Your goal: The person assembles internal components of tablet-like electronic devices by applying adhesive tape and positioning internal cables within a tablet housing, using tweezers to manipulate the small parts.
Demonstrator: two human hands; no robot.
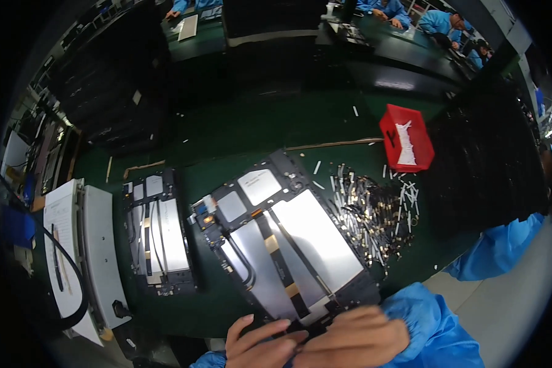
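- Left hand [260, 346] is at the near edge of the opened-up device, fingers bent and a bit spread; can't tell if they're pinching anything.
- Right hand [356, 340] is right beside it, knuckles up, fingers curled over the same edge, tips hidden, so no telling what's gripped. Blue sleeve [432, 325] on that wrist.
- The opened-up device [319, 239] lies tilted on the green table [221, 162], directly in front of the person: silver panels, plus a dark ribbon with gold patches [282, 267].
- Writing-wise, a silver plate [260, 186] near its far end has small dark print, too tiny to make out.
- To its left, a second opened device [173, 236] lies on its own.
- Further left, a white sheet [61, 211] with faint printed lines, also too small to read, with a dark pen [57, 260] on it.
- To the right, a messy pile of small strips [371, 214].
- Just beyond that, a red bin [422, 135] holding white strips [406, 147].
- Way at the back, people in blue [438, 23] at other benches.
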